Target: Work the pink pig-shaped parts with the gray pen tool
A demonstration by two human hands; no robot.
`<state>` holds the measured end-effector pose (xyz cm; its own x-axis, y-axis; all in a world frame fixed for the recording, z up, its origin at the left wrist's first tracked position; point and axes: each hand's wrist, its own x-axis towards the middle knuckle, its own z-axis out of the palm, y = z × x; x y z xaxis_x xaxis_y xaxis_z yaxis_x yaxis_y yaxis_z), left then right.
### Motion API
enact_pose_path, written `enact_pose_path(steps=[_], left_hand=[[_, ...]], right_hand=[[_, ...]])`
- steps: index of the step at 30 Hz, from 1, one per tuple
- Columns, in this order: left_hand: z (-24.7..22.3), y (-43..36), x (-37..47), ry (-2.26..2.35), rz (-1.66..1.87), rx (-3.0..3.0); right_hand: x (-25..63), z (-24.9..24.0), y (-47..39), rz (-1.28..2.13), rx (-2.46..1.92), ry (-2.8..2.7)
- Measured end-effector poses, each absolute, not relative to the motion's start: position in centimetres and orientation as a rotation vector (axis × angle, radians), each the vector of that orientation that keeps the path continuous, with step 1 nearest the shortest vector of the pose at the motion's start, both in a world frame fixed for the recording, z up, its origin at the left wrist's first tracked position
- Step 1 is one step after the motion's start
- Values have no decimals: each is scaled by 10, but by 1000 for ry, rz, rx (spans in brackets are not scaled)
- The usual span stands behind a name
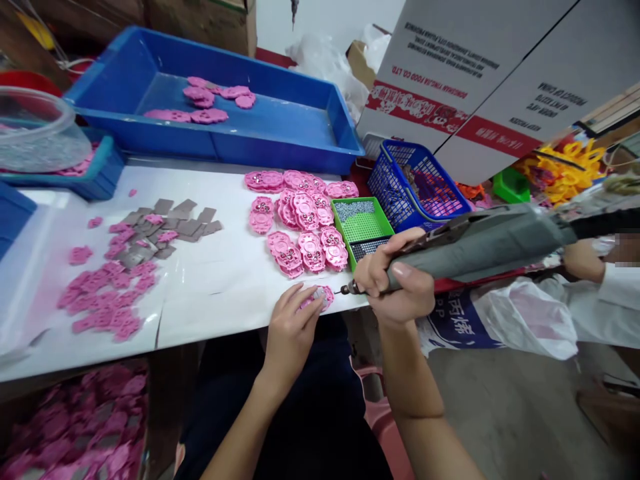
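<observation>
The work surface is a white tabletop [225,267] with a large blue tray [280,143] along its far edge; a few pink pieces [200,98] lie in the tray. Beyond the right end stands a printed carton [480,57], with a blue basket [395,183] in front of it.

Locate the workpiece: a pink part [328,298] lies at the near edge of the tabletop, toward the right corner. Your left hand [290,313] is closed over its left side, fingers holding it against the surface. Your right hand [400,283] is clamped around the grey power driver [475,243], which lies roughly level, its bit pointing left at the right side of the part. Contact between bit and part cannot be told.

Just beyond your right hand, near the right end of the tabletop, sits a green tray [363,230]; its far section contains small metallic pieces [353,211]. To the left of this tray, pink assemblies [306,211] are arranged in groups, some stacked.

Toward the left end, grey plates [187,228] are heaped loosely. Small pink parts [107,293] are spread from this heap toward the near edge. Below that edge, at lower left, a box contains more pink pieces with grey ones among them.
</observation>
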<state>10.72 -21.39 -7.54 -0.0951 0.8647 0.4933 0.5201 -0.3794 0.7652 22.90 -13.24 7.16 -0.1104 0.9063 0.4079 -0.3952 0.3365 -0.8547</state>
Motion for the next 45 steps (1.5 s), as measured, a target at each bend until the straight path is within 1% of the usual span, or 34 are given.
enact_pose_path(steps=[3,8,12,21,28,41,45], left_hand=[[-74,-223,99,1482,1518,1802],[-68,-239,97,1413,1487,1786],[-60,-241,103,1445,1467,1850],[-52,-238,100,1367,1530,1752],[-49,-234,100,1327,1501,1665],[-44,-233,98,1379,1440,1626],[-43,-233,98,1402,1454,1624]], right_hand=[[228,69,-143,1226,-536,-1207],[225,75,-163,1275,-531,-1187],[222,81,-173,1345,-468,-1237],[222,85,-172,1321,-461,-1257],[224,86,-173,1334,-440,-1310],[221,84,-176,1254,-543,-1289],[220,84,-177,1279,-538,-1337]])
